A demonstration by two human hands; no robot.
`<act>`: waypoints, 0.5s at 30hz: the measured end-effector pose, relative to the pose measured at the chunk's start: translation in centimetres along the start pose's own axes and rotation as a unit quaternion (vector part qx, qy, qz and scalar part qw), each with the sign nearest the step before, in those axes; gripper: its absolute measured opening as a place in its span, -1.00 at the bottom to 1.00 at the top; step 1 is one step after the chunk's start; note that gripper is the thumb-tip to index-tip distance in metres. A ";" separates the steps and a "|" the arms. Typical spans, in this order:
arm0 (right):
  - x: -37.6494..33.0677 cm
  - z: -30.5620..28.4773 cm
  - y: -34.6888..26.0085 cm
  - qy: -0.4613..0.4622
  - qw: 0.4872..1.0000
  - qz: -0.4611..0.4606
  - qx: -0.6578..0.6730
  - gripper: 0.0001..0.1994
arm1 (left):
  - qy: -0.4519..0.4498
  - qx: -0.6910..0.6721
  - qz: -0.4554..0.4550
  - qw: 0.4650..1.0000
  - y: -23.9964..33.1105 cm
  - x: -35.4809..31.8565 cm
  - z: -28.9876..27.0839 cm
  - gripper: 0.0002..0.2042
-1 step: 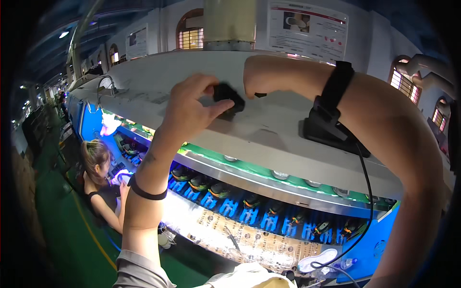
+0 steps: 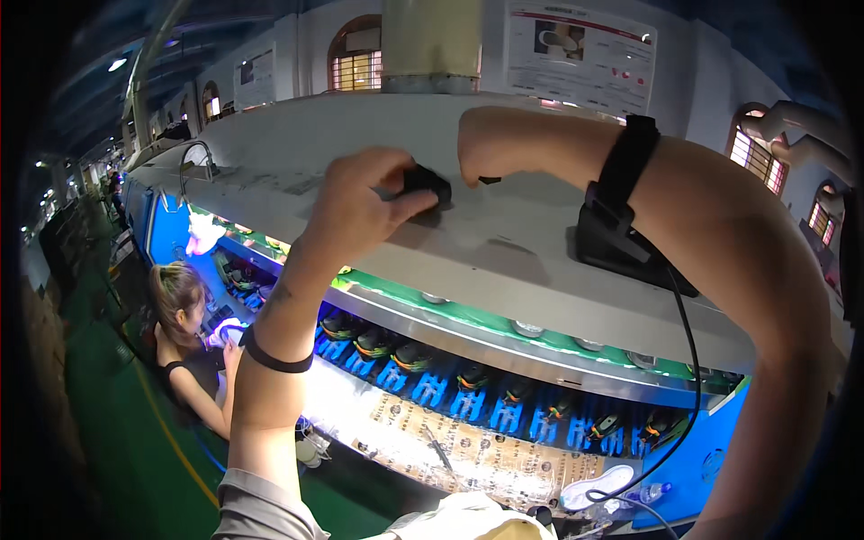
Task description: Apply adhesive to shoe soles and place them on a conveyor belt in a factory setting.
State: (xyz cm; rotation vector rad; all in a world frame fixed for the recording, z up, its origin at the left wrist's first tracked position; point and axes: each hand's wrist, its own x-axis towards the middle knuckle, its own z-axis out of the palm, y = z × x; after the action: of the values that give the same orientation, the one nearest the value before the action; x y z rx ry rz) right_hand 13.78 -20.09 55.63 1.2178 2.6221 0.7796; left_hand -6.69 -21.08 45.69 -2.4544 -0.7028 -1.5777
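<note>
My left hand (image 2: 364,193) is raised over the grey top of the machine (image 2: 297,144). Between its thumb and fingers it pinches a small black object (image 2: 427,187), whose exact kind I cannot make out. To the right of it, my right hand (image 2: 486,148) is bent inward over the same top, its fingers mostly hidden. A sliver of something black shows under that hand. Around my right forearm runs a black strap (image 2: 627,162), with a black box-shaped device (image 2: 621,236) attached and a black cable (image 2: 688,337) hanging from it. A thin black band (image 2: 277,354) circles my left forearm.
Below the machine top, several dark shoes stand on blue holders (image 2: 427,389). A brown-papered work surface (image 2: 477,454) carries a white shoe (image 2: 597,488) and a plastic bottle (image 2: 650,493). At the left, a person (image 2: 184,333) holds a brightly lit shoe.
My left hand has shifted slightly with the black object, which now sits a little further left. My right arm stays nearly where it was.
</note>
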 end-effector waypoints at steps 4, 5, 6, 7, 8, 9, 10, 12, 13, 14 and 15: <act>2.0 1.8 -2.3 -0.051 0.991 0.106 0.071 -0.80 | -0.047 -0.084 -0.024 0.995 -4.0 -1.0 1.7 -0.59; 2.2 2.0 -2.4 -0.042 0.981 0.142 0.127 -0.80 | -0.046 -0.091 -0.037 0.994 -4.2 -0.9 1.6 -0.58; 2.6 2.3 -2.1 -0.046 0.980 0.145 0.130 -0.80 | -0.047 -0.095 -0.053 0.993 -4.4 -0.9 1.3 -0.57; 2.8 2.3 -1.5 -0.063 0.981 0.097 0.155 -0.78 | -0.050 -0.098 -0.055 0.992 -4.8 -1.0 1.0 -0.57; 2.8 2.4 -1.2 -0.079 0.979 0.048 0.179 -0.75 | 0.007 -0.043 -0.004 0.999 -5.4 -1.0 0.6 -0.56; 1.8 2.1 -1.5 -0.082 0.979 0.053 0.177 -0.75 | 0.069 0.009 0.050 0.996 -5.9 -0.8 0.4 -0.54; 0.3 1.7 -2.4 -0.059 0.977 0.079 0.187 -0.73 | 0.082 0.053 0.085 0.992 -6.8 -0.6 0.5 -0.51; -1.1 2.6 -2.8 -0.038 0.974 0.093 0.203 -0.71 | 0.033 0.072 0.077 0.994 -9.2 -0.9 0.1 -0.50; -1.8 3.5 -2.5 -0.012 0.976 0.095 0.195 -0.68 | -0.014 0.090 0.072 0.993 -10.0 -1.0 0.0 -0.50; -2.1 4.4 -2.2 0.013 0.977 0.097 0.189 -0.65 | -0.017 0.092 0.064 0.994 -10.5 -0.9 -0.4 -0.50; -2.4 4.9 -2.2 0.006 0.976 0.095 0.198 -0.65 | -0.071 0.039 0.019 0.996 -10.2 -0.4 -0.9 -0.50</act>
State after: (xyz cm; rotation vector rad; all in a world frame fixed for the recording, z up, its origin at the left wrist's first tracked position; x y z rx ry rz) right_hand 15.60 -21.16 50.15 1.5844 2.7861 0.2905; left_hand -12.16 -12.59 44.34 -2.5257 -0.7209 -1.3454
